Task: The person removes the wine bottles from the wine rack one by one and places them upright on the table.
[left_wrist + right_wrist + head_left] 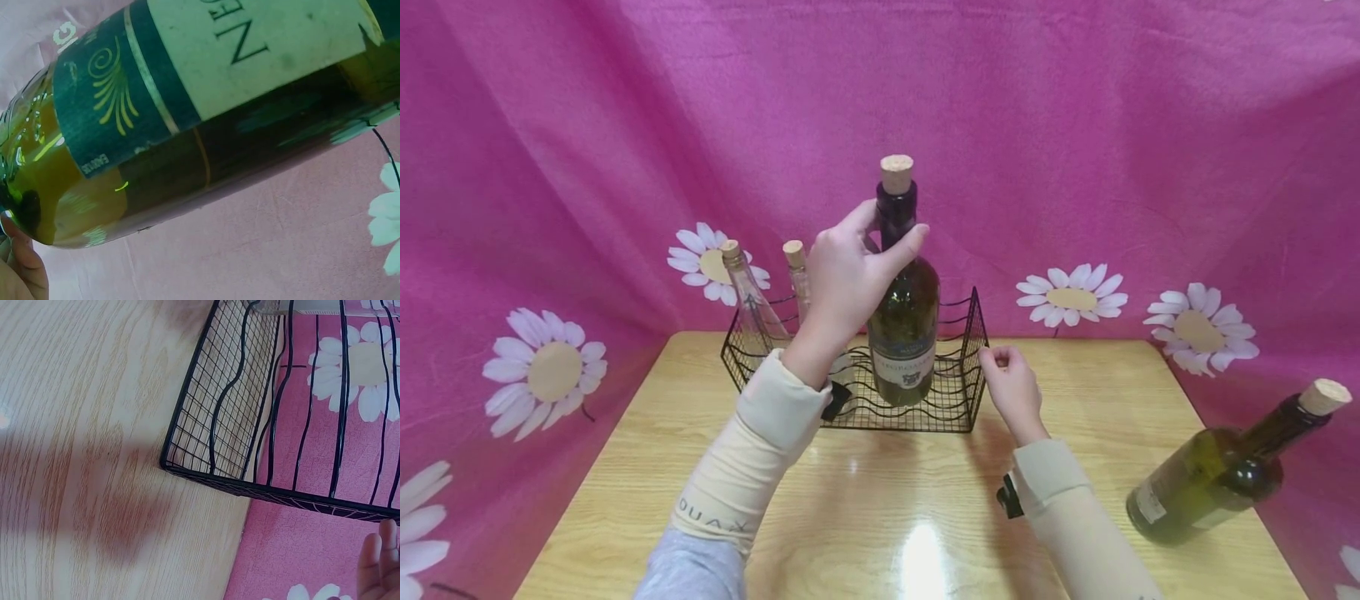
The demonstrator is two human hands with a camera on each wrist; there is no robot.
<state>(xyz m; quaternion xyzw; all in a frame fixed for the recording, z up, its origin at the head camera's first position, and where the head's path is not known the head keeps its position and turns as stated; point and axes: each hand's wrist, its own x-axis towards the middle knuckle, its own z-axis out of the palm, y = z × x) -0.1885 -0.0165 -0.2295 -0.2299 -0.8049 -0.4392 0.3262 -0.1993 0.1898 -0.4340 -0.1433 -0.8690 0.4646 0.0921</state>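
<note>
My left hand (850,262) grips a dark green wine bottle (904,308) round its neck, just below the cork. The bottle stands upright in the head view, overlapping the black wire rack (951,417); its cream and dark green label (119,106) fills much of the left wrist view. At the rack's right end, my right hand (1013,390) pinches the wire side with curled fingers. Its fingertips (387,534) show right at the rack's edge in the right wrist view, with the thumb hidden there. Two clear corked bottles, one at the far left (752,304) and one beside it (800,279), lean in the rack.
Another corked green bottle (1202,483) stands on the wooden table (850,533) near its right edge. A pink cloth (1037,150) with white daisies hangs behind and at both sides of the table.
</note>
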